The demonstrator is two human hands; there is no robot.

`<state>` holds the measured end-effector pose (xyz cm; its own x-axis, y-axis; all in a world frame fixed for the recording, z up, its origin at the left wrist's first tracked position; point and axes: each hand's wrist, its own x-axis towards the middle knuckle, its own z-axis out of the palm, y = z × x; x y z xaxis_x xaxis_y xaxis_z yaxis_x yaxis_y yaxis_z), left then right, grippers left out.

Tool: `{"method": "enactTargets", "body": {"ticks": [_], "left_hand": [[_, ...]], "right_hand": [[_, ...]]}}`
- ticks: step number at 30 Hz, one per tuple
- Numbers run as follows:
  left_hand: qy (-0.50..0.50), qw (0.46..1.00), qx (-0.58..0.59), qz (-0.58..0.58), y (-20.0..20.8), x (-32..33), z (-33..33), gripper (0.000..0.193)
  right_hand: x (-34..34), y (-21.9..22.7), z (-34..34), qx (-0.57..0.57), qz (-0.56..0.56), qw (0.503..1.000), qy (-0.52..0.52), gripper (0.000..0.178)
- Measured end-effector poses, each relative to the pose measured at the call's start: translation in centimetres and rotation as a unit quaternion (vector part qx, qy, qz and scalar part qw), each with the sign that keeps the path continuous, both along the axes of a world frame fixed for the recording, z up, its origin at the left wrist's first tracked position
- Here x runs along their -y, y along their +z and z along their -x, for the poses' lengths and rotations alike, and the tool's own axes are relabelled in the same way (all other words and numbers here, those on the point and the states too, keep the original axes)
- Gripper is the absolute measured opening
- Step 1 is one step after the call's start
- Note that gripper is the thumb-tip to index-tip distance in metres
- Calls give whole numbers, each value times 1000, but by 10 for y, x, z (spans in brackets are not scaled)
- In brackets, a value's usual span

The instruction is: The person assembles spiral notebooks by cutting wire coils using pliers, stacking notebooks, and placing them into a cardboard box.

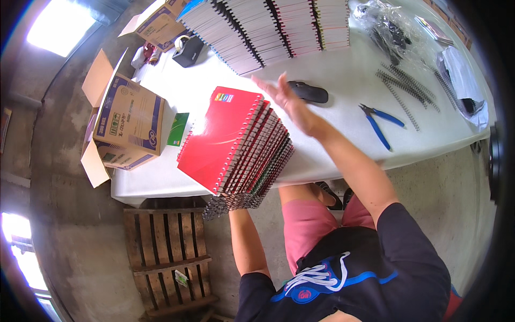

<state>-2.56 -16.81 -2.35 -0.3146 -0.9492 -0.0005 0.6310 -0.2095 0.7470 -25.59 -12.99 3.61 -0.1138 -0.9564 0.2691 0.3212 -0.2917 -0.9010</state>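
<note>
A tall stack of red spiral notebooks (pixel 220 134) leans at the front of the white table, its coiled spines turned toward the right. My left forearm rises behind the near lower end of the stack, where the coils jut past the table edge; the notebooks hide my left hand and its fingers. My right hand (pixel 292 104) is held flat over the table, just right of the stack's top corner, fingers stretched and thumb apart, with nothing in it. Beyond that hand lies a black oblong object (pixel 309 92), partly covered by it. A green card or booklet (pixel 177 129) lies left of the stack.
Left stands an open cardboard box (pixel 129 123), with another box (pixel 161 27) behind. A tape dispenser (pixel 188 52) is near large stacks of bound pages (pixel 257 32). Blue-handled cutters (pixel 380 119), loose wire coils (pixel 405 86) and plastic bags (pixel 389 27) lie right. A wooden pallet (pixel 169 252) is below.
</note>
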Motion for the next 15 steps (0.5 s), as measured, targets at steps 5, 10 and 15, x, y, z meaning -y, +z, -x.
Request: {"method": "enactTargets", "body": {"ticks": [5, 10, 15], "left_hand": [[-19, 999, 44, 0, -6, -5, -11, 64], [-22, 998, 60, 12, -4, -4, -10, 63], [-19, 997, 72, 24, -7, -6, -2, 62]], "right_hand": [[-30, 22, -40, 48, -102, 993, 38, 92], [-26, 11, -32, 40, -65, 997, -15, 95], [-20, -8, -42, -72, -170, 978, -95, 102]]}}
